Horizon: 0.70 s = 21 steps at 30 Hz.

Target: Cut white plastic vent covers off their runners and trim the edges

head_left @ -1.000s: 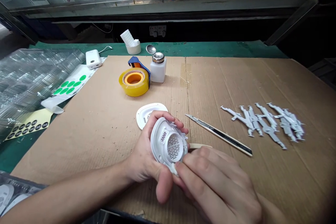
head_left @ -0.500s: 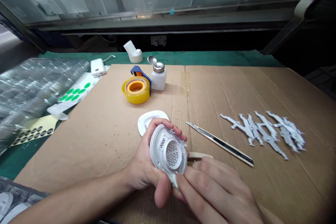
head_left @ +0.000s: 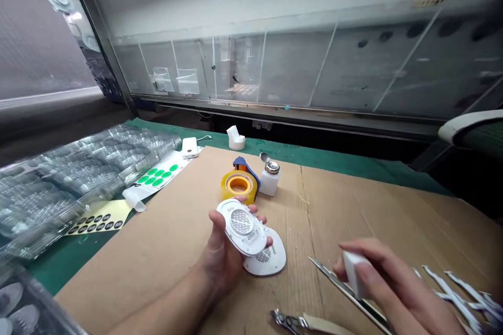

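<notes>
My left hand (head_left: 230, 241) was grasping a white vented plastic cover (head_left: 241, 227), cradled on my fingers above the cardboard sheet (head_left: 173, 267). A second vented cover (head_left: 268, 257) lay flat on the cardboard, just beside the hand. My right hand (head_left: 393, 285) was pinching a white block (head_left: 352, 274) above a utility knife (head_left: 324, 272).

Containers: small white cup (head_left: 237, 143) behind the tape, white pad standing in it. White dispensing bottle (head_left: 267, 182), metal top, flip lid open; contents not visible. Clear blister trays (head_left: 78, 178) piled at left on the green mat (head_left: 74, 267); lower-left tray (head_left: 23, 303) held white oval parts.

Green dot sheet (head_left: 159, 175) and black dot labels (head_left: 96, 218) on yellow backing: any print too small to read. Tape roll in blue dispenser (head_left: 239, 186) sat just beside the bottle.
</notes>
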Each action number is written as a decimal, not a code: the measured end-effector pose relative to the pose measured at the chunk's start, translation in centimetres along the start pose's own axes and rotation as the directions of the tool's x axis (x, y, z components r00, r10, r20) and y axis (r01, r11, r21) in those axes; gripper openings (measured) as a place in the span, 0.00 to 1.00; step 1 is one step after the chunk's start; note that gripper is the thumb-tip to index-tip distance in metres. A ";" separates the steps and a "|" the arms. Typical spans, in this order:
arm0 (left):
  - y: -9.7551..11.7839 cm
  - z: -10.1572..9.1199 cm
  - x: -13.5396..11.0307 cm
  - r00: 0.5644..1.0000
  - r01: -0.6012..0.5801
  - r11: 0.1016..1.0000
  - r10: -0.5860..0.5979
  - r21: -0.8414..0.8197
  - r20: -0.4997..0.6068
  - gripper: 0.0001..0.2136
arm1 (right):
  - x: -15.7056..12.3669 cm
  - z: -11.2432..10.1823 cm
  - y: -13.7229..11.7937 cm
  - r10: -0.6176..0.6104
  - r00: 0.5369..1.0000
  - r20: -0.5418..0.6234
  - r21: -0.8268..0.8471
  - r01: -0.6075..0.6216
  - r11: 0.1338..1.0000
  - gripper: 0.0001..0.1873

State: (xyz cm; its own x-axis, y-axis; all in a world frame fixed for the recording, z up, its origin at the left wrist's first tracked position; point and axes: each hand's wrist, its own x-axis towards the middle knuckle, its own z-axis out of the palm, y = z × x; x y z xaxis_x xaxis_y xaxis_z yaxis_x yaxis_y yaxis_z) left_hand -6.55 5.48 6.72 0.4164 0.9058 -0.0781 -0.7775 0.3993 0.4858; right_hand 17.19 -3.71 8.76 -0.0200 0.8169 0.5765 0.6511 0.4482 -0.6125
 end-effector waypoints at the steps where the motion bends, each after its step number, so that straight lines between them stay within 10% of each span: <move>1: 0.3 0.0 0.3 1.000 -0.005 1.000 0.005 0.002 -0.031 0.34 | 1.7 0.1 -0.1 0.038 0.998 0.046 0.044 -0.040 0.998 0.10; 7: 1.7 -0.8 0.9 0.998 -0.015 1.000 0.014 -0.023 -0.053 0.40 | 11.5 5.8 3.6 0.348 0.937 0.000 -0.006 -0.348 0.937 0.19; 13: 2.2 -3.3 2.0 1.000 0.018 0.999 -0.018 0.043 0.009 0.41 | 15.3 12.8 8.9 0.448 0.893 -0.030 0.055 -0.447 0.893 0.21; 21: 2.3 -3.5 2.9 0.984 0.091 0.995 -0.095 0.038 0.151 0.43 | 14.5 12.3 10.9 0.462 0.887 -0.019 0.068 -0.459 0.886 0.17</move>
State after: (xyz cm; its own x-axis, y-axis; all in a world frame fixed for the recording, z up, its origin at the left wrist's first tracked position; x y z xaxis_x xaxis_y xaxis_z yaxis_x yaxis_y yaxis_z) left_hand -8.78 9.53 4.60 0.5552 0.8317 0.0085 -0.7181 0.4742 0.5094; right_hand 14.63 17.52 3.80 0.2971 0.9245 0.2388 0.5343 0.0463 -0.8440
